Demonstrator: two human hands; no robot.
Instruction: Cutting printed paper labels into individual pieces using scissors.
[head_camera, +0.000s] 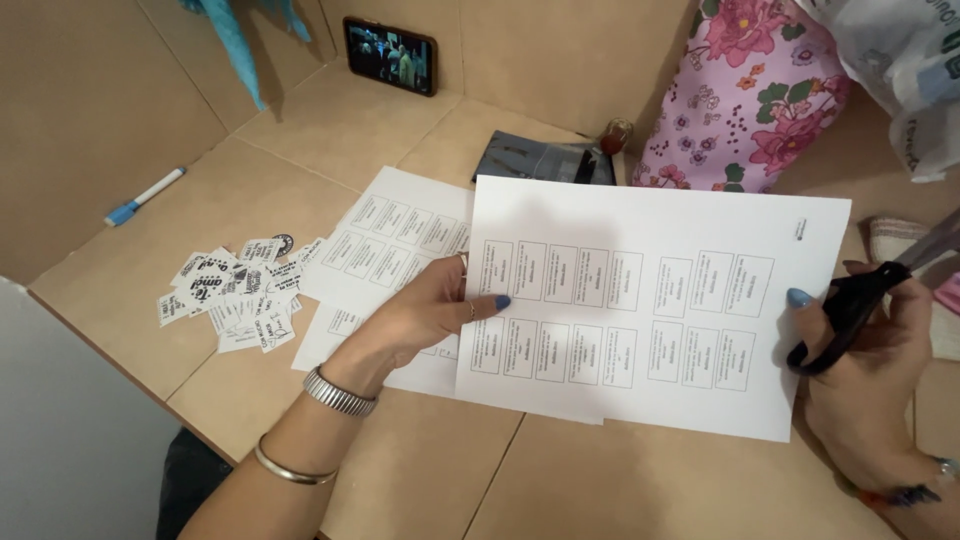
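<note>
Paper sheet (650, 300), printed with two rows of small boxes, is pinched at its near-left edge by the left hand (425, 320); the right hand (860, 380) grips black scissors (865, 295) beside its right edge. The blades run out of frame. Two more sheets (395, 245) lie underneath, partly hidden.
</note>
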